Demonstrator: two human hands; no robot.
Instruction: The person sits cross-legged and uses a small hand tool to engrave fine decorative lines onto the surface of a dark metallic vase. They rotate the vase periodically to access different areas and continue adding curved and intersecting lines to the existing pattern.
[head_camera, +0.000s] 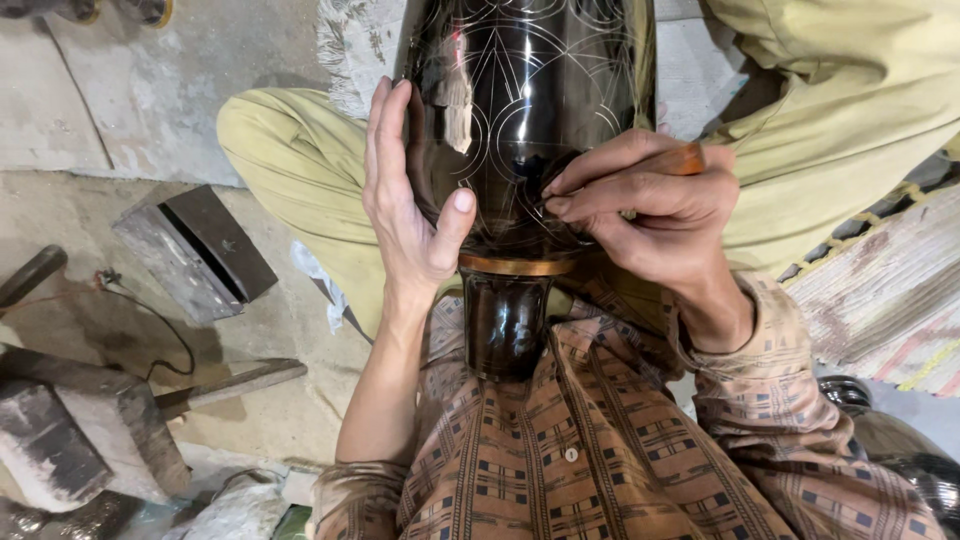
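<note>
Head view: dark polished vase (520, 110), probably heavy, hard, slippery; steadied by spread left hand (405, 200); right hand (650, 205) pinching a wooden-handled tool (683, 158) against it.

Dark engraved vase (520, 100) lying across the lap, neck near. Left hand (405, 190) flat against its left side, thumb on the body. Right hand (650, 205) pinching a wooden-handled tool (685, 158) against the surface. Metal block (195, 250) on the floor (100, 100), left.
</note>
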